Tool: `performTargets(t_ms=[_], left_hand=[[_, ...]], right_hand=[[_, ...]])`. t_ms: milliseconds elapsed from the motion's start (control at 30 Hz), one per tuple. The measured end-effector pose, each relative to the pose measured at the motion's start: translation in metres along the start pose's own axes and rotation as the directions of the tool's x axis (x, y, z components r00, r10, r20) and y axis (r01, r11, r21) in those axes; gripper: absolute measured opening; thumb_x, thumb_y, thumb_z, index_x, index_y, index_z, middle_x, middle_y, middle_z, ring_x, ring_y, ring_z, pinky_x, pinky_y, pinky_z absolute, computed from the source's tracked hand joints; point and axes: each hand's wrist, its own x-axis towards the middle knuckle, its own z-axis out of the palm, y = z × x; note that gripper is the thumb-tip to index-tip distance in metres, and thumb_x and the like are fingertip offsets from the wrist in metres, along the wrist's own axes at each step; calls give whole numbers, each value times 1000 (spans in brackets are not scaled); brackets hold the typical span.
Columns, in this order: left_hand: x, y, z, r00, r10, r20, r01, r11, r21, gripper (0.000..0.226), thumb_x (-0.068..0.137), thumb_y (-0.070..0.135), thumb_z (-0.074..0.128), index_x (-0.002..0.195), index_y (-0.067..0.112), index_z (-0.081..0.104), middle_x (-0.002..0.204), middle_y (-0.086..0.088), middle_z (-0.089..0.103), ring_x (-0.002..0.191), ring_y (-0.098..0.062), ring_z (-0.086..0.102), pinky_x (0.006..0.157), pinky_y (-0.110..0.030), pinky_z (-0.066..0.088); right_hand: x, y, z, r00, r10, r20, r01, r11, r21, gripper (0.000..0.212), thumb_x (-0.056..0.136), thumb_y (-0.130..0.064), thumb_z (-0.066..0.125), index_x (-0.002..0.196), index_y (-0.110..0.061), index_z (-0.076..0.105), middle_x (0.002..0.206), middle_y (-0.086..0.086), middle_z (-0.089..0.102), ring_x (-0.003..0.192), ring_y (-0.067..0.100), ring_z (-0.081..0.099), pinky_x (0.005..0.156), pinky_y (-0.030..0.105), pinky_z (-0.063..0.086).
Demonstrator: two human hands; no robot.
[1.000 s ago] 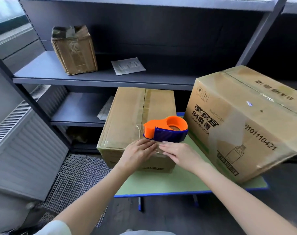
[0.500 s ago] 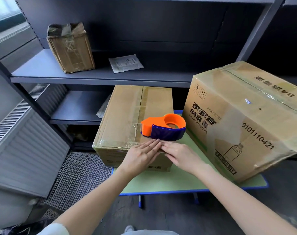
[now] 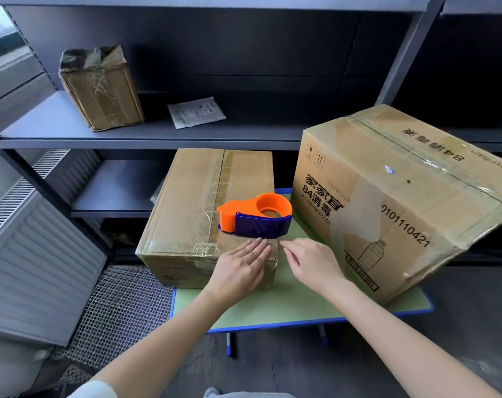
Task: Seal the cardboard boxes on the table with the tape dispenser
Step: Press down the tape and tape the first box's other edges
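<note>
Large box side: "84消毒"; "84-DISINFECTA"; "0101110421"

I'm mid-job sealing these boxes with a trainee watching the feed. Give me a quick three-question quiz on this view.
1. True or false: the orange and blue tape dispenser rests on top of the smaller cardboard box.
2. Where is the left hand?
A) gripping the tape dispenser
B) lying flat on the near top edge of the smaller cardboard box
C) raised in the air, touching nothing
3. How many cardboard boxes stand on the green table?

Key
1. True.
2. B.
3. Two: the smaller cardboard box and the large printed box.
</note>
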Motion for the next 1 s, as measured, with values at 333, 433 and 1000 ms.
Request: performTargets(t_ms=[333,433,1000], left_hand=[[9,4,11,1000,-4,6,4,1000,-5,35,94,23,42,106,8,72,112,-6,69,106,-18,65,91,-33,52],[9,8,9,999,-20,26,21,1000,-4,39,96,21,36,110,6,70,115,-7,67,108,-20,63,94,-35,51],[9,12,19,995,-103,9,103,995,2,31,86,19,51,107,7,71,112,-5,69,104,-18,66,93,-33,48]], right_hand=[[16,-4,1,946,54,319,-19,994,-111,24,97,-24,47,108,-11,65,105,6,65,96,21,61,83,32,49],[21,-6,-1,938,30,345,19,991,-136,25,97,-25,49,107,-8,64,104,9,66,96,23,61,83,33,49],[30,-7,-15,891,-21,453,62,995,-77,28,98,-29,46,111,-9,62,109,12,64,101,27,58,82,33,44]])
